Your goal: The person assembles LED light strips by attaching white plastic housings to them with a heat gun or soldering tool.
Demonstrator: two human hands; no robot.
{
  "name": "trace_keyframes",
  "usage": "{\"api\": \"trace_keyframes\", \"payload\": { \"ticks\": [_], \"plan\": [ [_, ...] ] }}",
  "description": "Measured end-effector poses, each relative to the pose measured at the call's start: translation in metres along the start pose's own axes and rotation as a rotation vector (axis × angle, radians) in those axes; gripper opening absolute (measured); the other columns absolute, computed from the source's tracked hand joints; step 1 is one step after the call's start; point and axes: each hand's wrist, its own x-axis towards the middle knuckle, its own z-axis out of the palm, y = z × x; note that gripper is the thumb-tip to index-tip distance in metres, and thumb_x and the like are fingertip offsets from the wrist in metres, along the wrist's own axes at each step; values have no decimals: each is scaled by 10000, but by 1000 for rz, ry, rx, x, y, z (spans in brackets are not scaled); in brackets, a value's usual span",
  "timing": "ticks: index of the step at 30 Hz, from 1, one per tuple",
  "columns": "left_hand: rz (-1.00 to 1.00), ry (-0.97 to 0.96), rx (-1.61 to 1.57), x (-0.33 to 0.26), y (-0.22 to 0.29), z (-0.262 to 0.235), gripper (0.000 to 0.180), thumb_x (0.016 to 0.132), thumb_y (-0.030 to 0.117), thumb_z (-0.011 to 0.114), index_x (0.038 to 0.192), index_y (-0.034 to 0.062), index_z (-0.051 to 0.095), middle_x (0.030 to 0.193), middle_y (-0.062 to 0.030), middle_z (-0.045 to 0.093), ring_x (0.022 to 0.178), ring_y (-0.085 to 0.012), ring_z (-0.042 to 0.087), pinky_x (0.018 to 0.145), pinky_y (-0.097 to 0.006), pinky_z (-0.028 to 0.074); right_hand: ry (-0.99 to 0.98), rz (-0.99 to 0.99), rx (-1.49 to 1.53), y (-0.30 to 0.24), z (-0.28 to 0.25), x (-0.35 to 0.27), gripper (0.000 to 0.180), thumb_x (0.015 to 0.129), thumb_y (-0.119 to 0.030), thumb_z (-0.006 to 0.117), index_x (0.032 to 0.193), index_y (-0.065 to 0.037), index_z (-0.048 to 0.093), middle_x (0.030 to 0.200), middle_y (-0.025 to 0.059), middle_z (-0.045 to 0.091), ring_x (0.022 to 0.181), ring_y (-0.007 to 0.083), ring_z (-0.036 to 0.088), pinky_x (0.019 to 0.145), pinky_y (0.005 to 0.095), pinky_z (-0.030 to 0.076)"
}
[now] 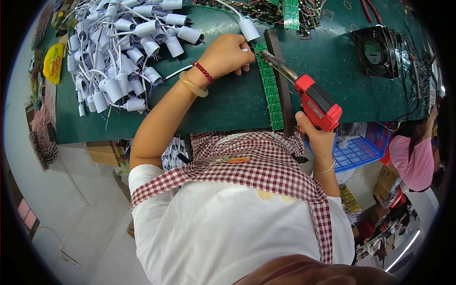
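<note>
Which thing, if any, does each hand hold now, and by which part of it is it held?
The right hand holds the red-and-black soldering tool by its red handle. What the left hand holds, if anything, cannot be told.

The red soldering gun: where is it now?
The soldering gun is right of centre in the head view, in the right hand, its tip near the green circuit strip.

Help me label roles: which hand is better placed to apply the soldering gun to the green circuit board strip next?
Probably the right hand: it grips the soldering gun, tip near the circuit board strip; the left hand is beside the strip.
</note>
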Motion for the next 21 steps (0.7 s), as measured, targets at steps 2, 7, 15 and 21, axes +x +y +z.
{"api": "trace_keyframes", "payload": {
  "ticks": [2,7,15,21],
  "plan": [
    [-16,-45,-25,2,0,-2,134,747,110,596,755,-23,584,643,-91,637,479,-119,576,448,-233,444,30,9,-95,8,-3,-4,246,744,-93,765,937,-13,633,833,0,624,701,69,553,626,233,450],
    [-12,-39,-20,2,1,-2,126,749,101,593,754,-24,584,645,-92,639,475,-120,577,446,-236,447,9,22,-75,-2,-2,-1,232,743,-89,766,917,-6,637,801,4,632,673,73,560,604,234,452],
    [2,-32,-8,3,0,-2,124,748,102,591,745,-22,585,640,-95,641,467,-124,576,446,-241,448,24,-209,-186,-2,1,0,191,750,-59,738,899,-5,630,756,22,625,640,70,550,574,231,443],
    [32,-25,42,2,1,-3,191,745,157,605,730,-32,583,618,-95,659,469,-157,617,501,-270,495,-66,-265,-346,-12,4,4,152,743,-21,703,858,14,610,706,38,593,609,58,525,548,227,419]
  ]
}}
